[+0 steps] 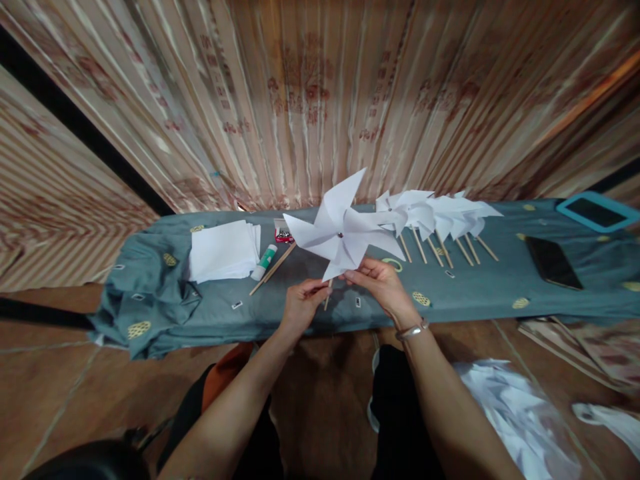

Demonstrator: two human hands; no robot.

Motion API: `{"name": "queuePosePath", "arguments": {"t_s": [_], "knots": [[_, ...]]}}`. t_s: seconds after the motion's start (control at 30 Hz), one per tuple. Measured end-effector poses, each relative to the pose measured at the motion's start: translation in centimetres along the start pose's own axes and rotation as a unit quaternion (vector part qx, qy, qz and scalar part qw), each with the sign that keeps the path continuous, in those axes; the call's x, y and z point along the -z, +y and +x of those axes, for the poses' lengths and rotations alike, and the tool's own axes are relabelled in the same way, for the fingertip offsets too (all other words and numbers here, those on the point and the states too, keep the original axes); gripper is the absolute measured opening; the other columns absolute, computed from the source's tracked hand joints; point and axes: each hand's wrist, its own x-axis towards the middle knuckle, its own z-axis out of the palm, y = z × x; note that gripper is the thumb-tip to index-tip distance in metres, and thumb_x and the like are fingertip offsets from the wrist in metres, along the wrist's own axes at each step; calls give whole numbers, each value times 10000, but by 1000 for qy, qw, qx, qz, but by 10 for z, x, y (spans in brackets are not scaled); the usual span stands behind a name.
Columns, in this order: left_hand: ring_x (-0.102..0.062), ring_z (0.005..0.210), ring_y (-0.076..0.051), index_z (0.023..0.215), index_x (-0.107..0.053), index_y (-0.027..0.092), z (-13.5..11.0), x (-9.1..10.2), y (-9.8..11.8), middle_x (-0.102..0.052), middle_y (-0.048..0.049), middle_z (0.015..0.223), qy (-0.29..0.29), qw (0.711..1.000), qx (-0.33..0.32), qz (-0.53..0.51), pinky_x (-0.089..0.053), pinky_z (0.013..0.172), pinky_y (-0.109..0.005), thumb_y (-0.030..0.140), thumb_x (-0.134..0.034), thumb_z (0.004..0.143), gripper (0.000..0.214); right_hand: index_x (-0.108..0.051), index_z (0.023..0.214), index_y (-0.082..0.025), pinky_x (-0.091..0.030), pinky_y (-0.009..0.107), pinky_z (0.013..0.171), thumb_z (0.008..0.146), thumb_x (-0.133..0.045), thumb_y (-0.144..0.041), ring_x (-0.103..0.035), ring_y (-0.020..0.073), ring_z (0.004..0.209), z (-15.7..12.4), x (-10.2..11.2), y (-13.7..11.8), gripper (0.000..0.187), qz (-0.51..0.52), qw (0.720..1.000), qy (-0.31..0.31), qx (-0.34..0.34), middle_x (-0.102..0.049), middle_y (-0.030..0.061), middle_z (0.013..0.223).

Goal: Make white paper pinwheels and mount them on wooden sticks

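Note:
A white paper pinwheel [345, 233] with pointed blades and a small pin at its centre is held up over the cloth-covered table [470, 290]. My left hand [301, 308] is closed around its thin wooden stick, just below the blades. At the lower blades, the fingers of my right hand [383, 283] pinch the pinwheel's paper; its fingertips are partly hidden. Left of my hands lie wooden sticks [273, 269], a green and white glue stick [264, 262] and a small red box of pins [283, 235].
A stack of white paper [223, 252] lies at the left. Several finished pinwheels [425, 212] overlap in a row behind my right hand. Farther right are a dark phone [553, 262] and a blue-framed tablet [597, 211]. A clear bag of white paper pieces [520, 417] rests on the floor.

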Motion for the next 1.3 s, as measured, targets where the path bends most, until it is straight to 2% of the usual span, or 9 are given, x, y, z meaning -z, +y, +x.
{"name": "queuePosePath", "arguments": {"t_s": [0.13, 0.27, 0.33, 0.4, 0.47, 0.53, 0.73, 1.03, 1.3], "knots": [[-640, 645, -148, 719, -775, 191, 0, 1, -1, -737, -21, 715, 0, 1000, -9, 5, -513, 639, -260, 302, -787, 557, 196, -731, 780, -200, -522, 262, 674, 544, -861, -434, -677, 147, 699, -2, -2, 0, 357, -3, 999, -32, -24, -756, 19, 748], [-637, 631, -146, 705, -772, 195, 1, 3, -1, -738, -18, 706, 11, 1000, -8, 3, -508, 624, -253, 313, -799, 541, 204, -737, 794, -191, -519, 254, 665, 547, -863, -407, -681, 141, 686, -1, 21, -5, 352, -47, 996, -49, -62, -758, 29, 756], [-633, 623, -144, 698, -771, 195, 1, 4, -1, -734, -17, 694, 17, 1000, -5, 2, -503, 614, -250, 317, -801, 533, 207, -737, 802, -187, -514, 251, 634, 544, -863, -415, -676, 140, 661, 2, 37, -6, 367, -62, 997, 5, -51, -757, 39, 743], [-633, 627, -142, 702, -771, 197, 1, 4, -1, -734, -17, 696, 15, 1000, -2, 0, -501, 618, -247, 315, -798, 534, 207, -732, 784, -194, -516, 254, 624, 575, -843, -432, -673, 142, 665, 4, 50, -8, 335, -48, 991, 120, 24, -748, 31, 732], [-633, 633, -142, 700, -771, 198, 1, 5, -1, -735, -18, 701, 11, 1000, 1, -2, -500, 620, -246, 308, -794, 534, 200, -727, 784, -209, -521, 260, 640, 649, -798, -436, -668, 137, 681, 5, 57, -11, 273, -20, 969, 218, 110, -747, 21, 767], [-631, 632, -142, 694, -770, 198, 0, 5, -1, -736, -20, 704, 8, 1000, 4, -1, -499, 618, -246, 299, -789, 538, 187, -726, 790, -221, -527, 270, 674, 707, -759, -429, -672, 139, 715, 4, 58, -17, 226, 2, 952, 254, 170, -748, 19, 816], [-630, 639, -144, 699, -766, 197, -1, 5, -3, -734, -23, 716, -5, 1000, -3, 17, -500, 613, -247, 293, -780, 561, 169, -743, 876, -231, -533, 315, 792, 686, -791, -396, -682, 172, 846, -6, 44, -38, 256, -61, 951, 211, 216, -753, 37, 909], [-617, 619, -134, 709, -771, 195, -1, 4, -5, -722, -22, 706, -11, 1000, -7, 24, -483, 574, -231, 300, -779, 559, 183, -752, 747, -227, -532, 302, 679, 656, -801, -343, -649, 155, 679, -9, 44, -41, 155, -168, 935, 228, 213, -737, 2, 740], [-607, 597, -132, 686, -766, 191, 0, 2, -2, -706, -13, 656, 5, 1000, -6, 24, -482, 574, -237, 319, -786, 544, 192, -747, 714, -239, -467, 279, 551, 631, -810, -401, -588, 144, 584, -10, 42, -37, 193, -164, 946, 220, 173, -702, 5, 672]]}}
